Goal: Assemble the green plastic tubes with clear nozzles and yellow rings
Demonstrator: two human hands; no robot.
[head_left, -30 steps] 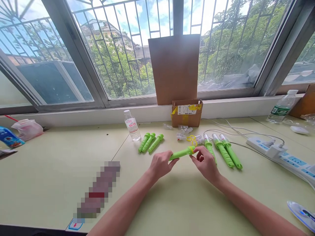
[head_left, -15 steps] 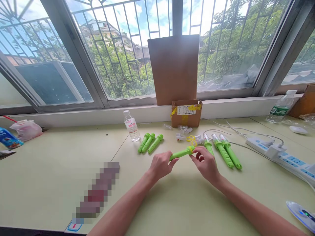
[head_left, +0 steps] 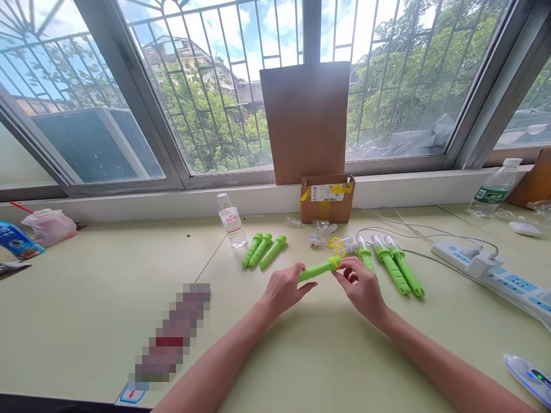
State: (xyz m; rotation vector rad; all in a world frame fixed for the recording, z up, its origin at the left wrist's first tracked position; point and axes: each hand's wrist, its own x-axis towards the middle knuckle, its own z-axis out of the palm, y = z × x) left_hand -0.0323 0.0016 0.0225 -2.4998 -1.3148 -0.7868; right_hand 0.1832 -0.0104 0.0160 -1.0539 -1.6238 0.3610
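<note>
Above the middle of the table I hold a green ribbed plastic handle (head_left: 317,271), tilted up slightly to the right. My left hand (head_left: 284,288) wraps the handle's left end, its thumb lifted away and its other fingers partly hidden. At the threaded right end sits a yellow ring (head_left: 334,263), pinched by the thumb and fingertips of my right hand (head_left: 360,285). Beyond my left hand lie three bare green handles (head_left: 260,249). To the right of my right hand lie three more green handles with clear tops (head_left: 391,267), one partly hidden by that hand.
Yellow rings (head_left: 336,244) and clear plastic pieces (head_left: 319,234) lie before a small cardboard box (head_left: 327,206). A water bottle (head_left: 232,222) stands left of it. A power strip (head_left: 495,272) and cables occupy the right. A pixelated patch (head_left: 174,332) covers something at left.
My left thumb has lifted a little off the green handle. My right fingers stay at the yellow ring; the view has shifted very slightly.
</note>
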